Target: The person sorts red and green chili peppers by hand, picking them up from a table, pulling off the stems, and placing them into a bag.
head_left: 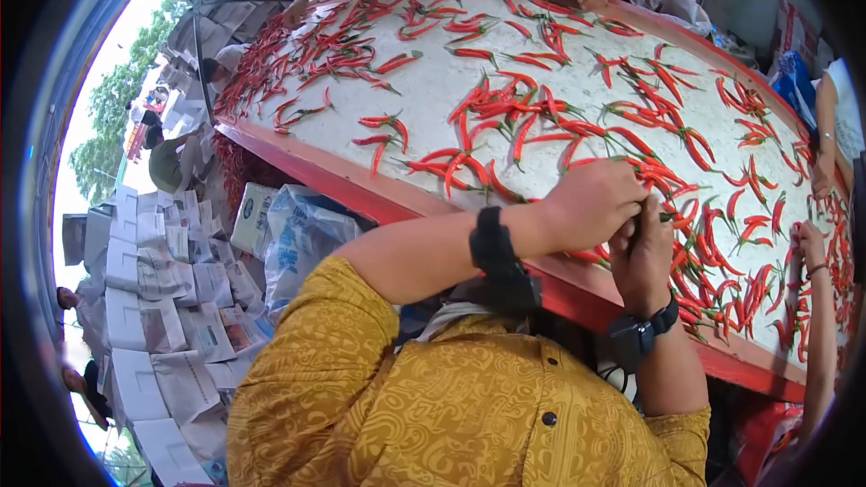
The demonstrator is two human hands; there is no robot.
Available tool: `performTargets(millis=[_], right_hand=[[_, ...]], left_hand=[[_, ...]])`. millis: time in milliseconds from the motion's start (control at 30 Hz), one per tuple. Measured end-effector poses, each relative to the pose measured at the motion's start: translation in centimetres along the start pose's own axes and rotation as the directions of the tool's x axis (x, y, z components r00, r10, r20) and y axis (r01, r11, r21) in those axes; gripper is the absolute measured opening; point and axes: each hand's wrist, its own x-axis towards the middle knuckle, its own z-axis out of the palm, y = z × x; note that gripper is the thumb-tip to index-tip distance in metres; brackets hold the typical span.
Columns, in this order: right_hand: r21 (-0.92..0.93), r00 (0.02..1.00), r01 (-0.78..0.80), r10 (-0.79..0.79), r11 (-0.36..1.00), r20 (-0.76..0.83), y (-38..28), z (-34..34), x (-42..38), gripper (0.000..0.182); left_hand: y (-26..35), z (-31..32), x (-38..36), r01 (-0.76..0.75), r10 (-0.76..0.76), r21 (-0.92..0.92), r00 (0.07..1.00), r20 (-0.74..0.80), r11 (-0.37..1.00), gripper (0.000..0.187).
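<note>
At the table's (pixel 379 203) near red edge, left hand (pixel 591 203) and right hand (pixel 642 257) pinch together over one red chilli (pixel 657 207), fingers narrow, as if stripping its stem; loose chillies (pixel 505 108) cover the top.

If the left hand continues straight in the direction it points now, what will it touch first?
The left hand reaches rightward and already meets the right hand at the fingers. Beyond them lie red chillies on the table, though depth is hard to judge.
</note>
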Motion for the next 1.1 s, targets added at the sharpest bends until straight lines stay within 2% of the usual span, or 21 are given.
performTargets(millis=[33,100,133,200,267,300,367,400,433,467,533,567,600,667,800,867,933,967,1000,1067,1100], right_hand=[[0.096,0.999,-0.003,0.007,0.995,-0.044,-0.1,-0.7,0.3,0.03],[0.278,0.996,-0.023,0.046,0.96,-0.078,-1.5,-2.8,0.4,0.029],[0.353,0.997,-0.049,0.024,0.934,0.077,-2.3,-4.7,0.4,0.026],[0.433,0.999,-0.032,0.021,0.901,0.03,-3.8,-7.3,0.0,0.024],[0.477,0.985,-0.08,-0.004,0.875,0.171,-5.3,-10.8,-0.6,0.019],[0.468,0.989,-0.049,-0.022,0.882,0.145,-6.0,-12.0,-1.0,0.019],[0.452,0.988,-0.012,-0.058,0.892,0.141,-7.6,-14.2,-1.5,0.021],[0.406,0.999,0.038,-0.028,0.913,-0.03,-8.9,-12.7,-2.6,0.023],[0.417,0.998,0.065,-0.068,0.907,-0.007,-9.3,-14.0,-2.6,0.025],[0.429,0.994,0.089,-0.106,0.899,0.015,-9.5,-15.2,-2.6,0.027],[0.326,0.981,0.14,-0.176,0.935,0.083,-10.3,-16.1,-3.0,0.026],[0.332,0.982,0.123,-0.162,0.935,0.094,-10.5,-16.6,-3.3,0.025],[0.337,0.983,0.107,-0.15,0.935,0.105,-10.7,-17.1,-3.5,0.024],[0.259,0.989,0.109,-0.131,0.96,0.069,-11.1,-17.3,-4.4,0.024],[0.153,0.994,0.1,-0.105,0.983,0.025,-12.2,-19.2,-5.7,0.028],[0.179,0.997,0.082,-0.081,0.98,-0.013,-13.1,-20.7,-6.0,0.03],[0.161,0.995,0.096,-0.089,0.982,-0.054,-14.0,-21.9,-6.4,0.031],[0.142,0.991,0.109,-0.096,0.984,-0.091,-14.3,-22.4,-6.5,0.032],[0.148,0.992,0.104,-0.092,0.983,-0.086,-14.6,-23.1,-6.5,0.032],[0.121,0.992,0.118,-0.111,0.986,-0.064,-14.7,-24.4,-6.5,0.031],[0.088,0.992,0.11,-0.105,0.99,-0.068,-14.8,-24.9,-6.6,0.032]], left_hand=[[0.3,0.2,-0.2,0.005,-0.005,-0.011,1.0,0.003,1.0,0.02],[0.7,-0.9,-0.9,-0.029,0.029,-0.194,1.0,0.0,0.981,0.029],[0.3,-1.5,-1.7,-0.015,0.018,-0.102,0.999,0.033,0.995,0.032],[-2.3,-2.6,-4.3,0.021,-0.032,0.101,0.994,0.102,0.995,0.036],[-4.2,-4.0,-6.9,0.131,-0.227,0.444,0.959,0.17,0.886,0.038],[-6.3,-4.4,-8.3,0.144,-0.293,0.594,0.942,0.162,0.792,0.038],[-8.9,-5.5,-9.8,0.172,-0.257,0.672,0.966,0.028,0.72,0.033],[-9.4,-6.4,-9.9,0.184,-0.229,0.738,0.972,-0.041,0.649,0.032],[-9.5,-6.5,-9.7,0.202,-0.195,0.797,0.975,-0.108,0.57,0.032],[-8.2,-5.8,-8.8,0.196,-0.195,0.791,0.976,-0.1,0.579,0.032],[-5.3,-4.7,-6.6,0.284,-0.246,0.562,0.958,-0.146,0.777,0.031],[-3.7,-3.1,-5.6,0.267,-0.256,0.429,0.963,-0.084,0.863,0.03],[-2.3,-1.2,-4.9,0.263,-0.255,0.421,0.964,-0.077,0.868,0.03],[0.1,2.3,-3.7,0.167,-0.194,0.185,0.971,0.138,0.968,0.031],[1.1,6.1,-2.9,0.087,-0.188,0.334,0.941,0.282,0.939,0.032],[-2.3,6.0,-3.0,0.072,-0.177,0.567,0.976,0.131,0.82,0.032],[-2.7,5.0,-2.4,0.21,-0.228,0.619,0.972,-0.052,0.757,0.031],[-3.0,4.1,-1.9,0.184,-0.155,0.661,0.983,-0.102,0.728,0.028],[-3.0,3.5,-2.1,0.187,-0.159,0.667,0.982,-0.103,0.721,0.028],[-0.5,2.0,-1.4,0.373,-0.239,0.585,0.925,-0.295,0.72,0.026],[-0.5,1.4,-1.8,0.496,-0.392,0.421,0.865,-0.313,0.76,0.024]])
